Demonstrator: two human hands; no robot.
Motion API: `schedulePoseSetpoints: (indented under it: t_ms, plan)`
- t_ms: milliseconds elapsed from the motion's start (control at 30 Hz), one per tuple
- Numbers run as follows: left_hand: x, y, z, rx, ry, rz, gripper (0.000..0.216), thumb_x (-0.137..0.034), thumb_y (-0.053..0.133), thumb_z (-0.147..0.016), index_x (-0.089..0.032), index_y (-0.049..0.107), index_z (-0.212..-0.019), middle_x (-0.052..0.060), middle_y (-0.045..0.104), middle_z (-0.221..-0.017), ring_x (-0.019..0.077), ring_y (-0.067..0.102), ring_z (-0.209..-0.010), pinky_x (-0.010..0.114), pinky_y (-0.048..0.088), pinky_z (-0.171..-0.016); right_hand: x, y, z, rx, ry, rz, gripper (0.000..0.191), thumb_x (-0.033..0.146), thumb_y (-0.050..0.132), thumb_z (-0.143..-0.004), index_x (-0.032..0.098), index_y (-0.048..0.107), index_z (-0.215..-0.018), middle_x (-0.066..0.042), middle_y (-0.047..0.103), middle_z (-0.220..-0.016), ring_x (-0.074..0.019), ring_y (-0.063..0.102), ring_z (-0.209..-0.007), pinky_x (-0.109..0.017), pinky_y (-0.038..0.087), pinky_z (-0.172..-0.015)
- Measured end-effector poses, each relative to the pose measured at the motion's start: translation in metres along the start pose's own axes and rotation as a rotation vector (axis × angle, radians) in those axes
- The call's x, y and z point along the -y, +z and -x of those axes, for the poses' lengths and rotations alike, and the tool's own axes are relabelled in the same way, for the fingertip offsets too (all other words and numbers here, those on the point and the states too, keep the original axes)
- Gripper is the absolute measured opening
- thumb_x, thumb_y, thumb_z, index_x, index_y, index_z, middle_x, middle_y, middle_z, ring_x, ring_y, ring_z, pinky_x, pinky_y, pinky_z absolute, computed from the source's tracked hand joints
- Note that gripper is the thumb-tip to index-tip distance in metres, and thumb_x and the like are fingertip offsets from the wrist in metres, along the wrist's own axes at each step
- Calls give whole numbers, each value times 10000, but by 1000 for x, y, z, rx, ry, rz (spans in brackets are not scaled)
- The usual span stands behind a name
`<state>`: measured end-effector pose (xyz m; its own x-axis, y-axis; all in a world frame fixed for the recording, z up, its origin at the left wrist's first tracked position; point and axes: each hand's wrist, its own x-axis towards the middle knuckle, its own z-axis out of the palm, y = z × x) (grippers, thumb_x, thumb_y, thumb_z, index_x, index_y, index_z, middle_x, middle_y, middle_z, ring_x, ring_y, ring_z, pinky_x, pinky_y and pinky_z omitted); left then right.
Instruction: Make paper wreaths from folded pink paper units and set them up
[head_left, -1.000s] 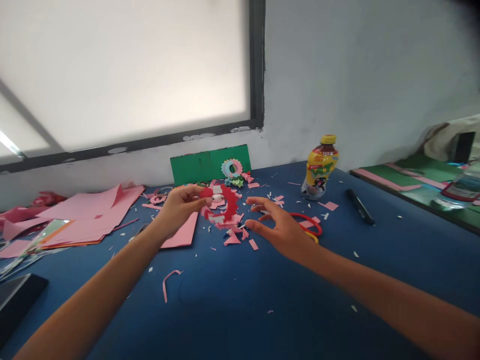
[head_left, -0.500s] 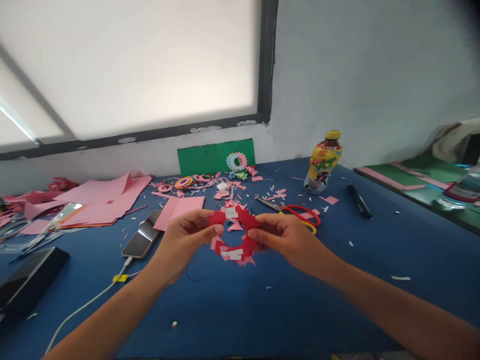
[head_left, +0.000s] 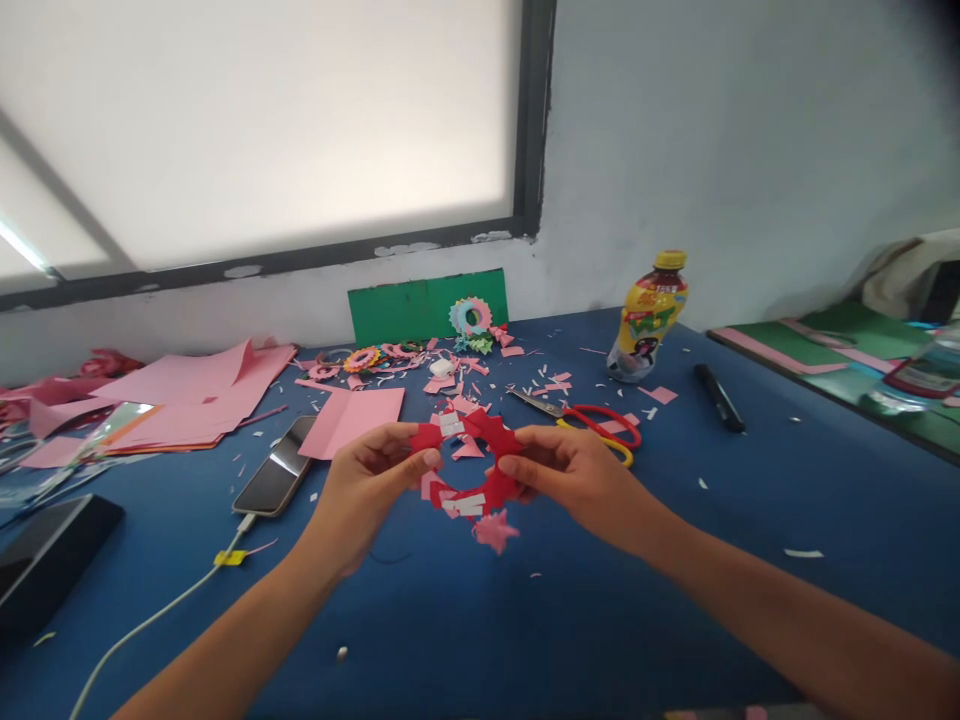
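Note:
Both my hands hold a red paper ring [head_left: 466, 462] with jagged edges and white tape patches above the blue table [head_left: 600, 600]. My left hand [head_left: 371, 480] pinches its left side. My right hand [head_left: 570, 470] pinches its right side. A small pink paper scrap [head_left: 495, 530] hangs just below the ring. Red-handled scissors [head_left: 592, 420] lie just behind my right hand.
A phone [head_left: 277, 478] with a white cable [head_left: 150, 625] lies left of my hands. Pink paper sheets [head_left: 180, 395] are stacked at far left. A green card [head_left: 427, 305] and finished paper rings [head_left: 469, 318] lean at the wall. A yellow bottle [head_left: 646, 315] and black marker [head_left: 718, 397] stand to the right.
My left hand brought the ring closer, and my right hand, open a second ago, took hold of its right side. A pink scrap now shows below the ring.

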<state>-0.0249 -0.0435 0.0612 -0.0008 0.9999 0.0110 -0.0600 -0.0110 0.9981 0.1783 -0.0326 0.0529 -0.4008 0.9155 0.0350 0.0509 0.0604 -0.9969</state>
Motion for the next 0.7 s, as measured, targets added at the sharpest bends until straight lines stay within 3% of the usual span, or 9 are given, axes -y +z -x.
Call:
schedulePoseSetpoints:
  t_ms: [267, 433, 700]
  plan:
    - [5, -3, -1, 62, -14, -34, 250, -287, 757, -618, -196, 637, -816, -21, 655, -735, 75, 577, -642, 149, 460, -568, -7, 1, -3, 23, -18, 36, 244, 395, 619, -748, 173, 627, -850, -6, 650, -728, -112, 605, -630, -225, 495, -589]
    - [3, -4, 2, 121, 36, -172, 340, -277, 758, -604, -209, 643, -917, -1, 650, -789, 120, 598, -717, 192, 490, -621, -13, 2, -1, 81, -71, 77, 230, 366, 603, -768, 190, 640, -911, -18, 668, -834, -150, 637, -747, -255, 509, -654]
    - [-3, 1, 2, 38, 86, -154, 197, -316, 736, -606, -170, 640, -697, -5, 630, -571, 121, 586, -537, 204, 472, -500, -13, 3, 1, 62, -122, 160, 236, 386, 589, -779, 205, 649, -917, -21, 674, -829, -157, 638, -738, -252, 500, -623]
